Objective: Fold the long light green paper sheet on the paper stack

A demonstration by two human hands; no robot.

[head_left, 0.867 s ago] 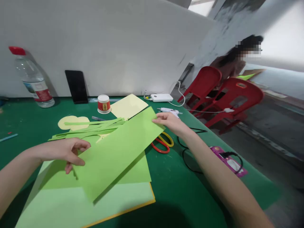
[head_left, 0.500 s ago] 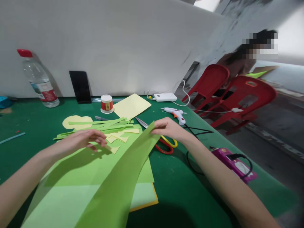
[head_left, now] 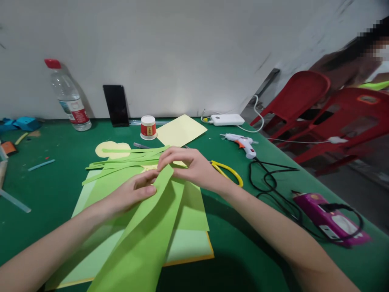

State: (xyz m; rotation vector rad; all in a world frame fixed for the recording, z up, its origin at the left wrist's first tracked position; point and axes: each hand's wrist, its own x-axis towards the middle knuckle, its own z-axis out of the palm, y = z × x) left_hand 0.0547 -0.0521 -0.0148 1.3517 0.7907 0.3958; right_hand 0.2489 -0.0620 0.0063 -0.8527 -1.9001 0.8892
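Both my hands hold a light green paper sheet [head_left: 146, 239] that bends into a fold and runs toward me. My left hand [head_left: 133, 194] pinches its far end with thumb and fingers. My right hand [head_left: 188, 166] has its fingers curled over the same end, touching the left. Under them lies a stack of green sheets [head_left: 191, 211] with a yellow edge. Several cut green strips [head_left: 127, 158] and yellow scraps lie just beyond the hands.
Yellow-handled scissors [head_left: 227, 172], a glue gun [head_left: 243, 142], a black cord [head_left: 267, 178], a purple device [head_left: 331, 219], a power bank [head_left: 227, 119], a yellow sheet [head_left: 181, 129], a small jar [head_left: 148, 127], a phone [head_left: 116, 105], a water bottle [head_left: 67, 96]. Red chairs [head_left: 304, 97] and a person stand at right.
My hands came together at the sheet's far end, the left moving up and right to meet the right. The sheet went from flat to folded lengthwise. The camera turned left.
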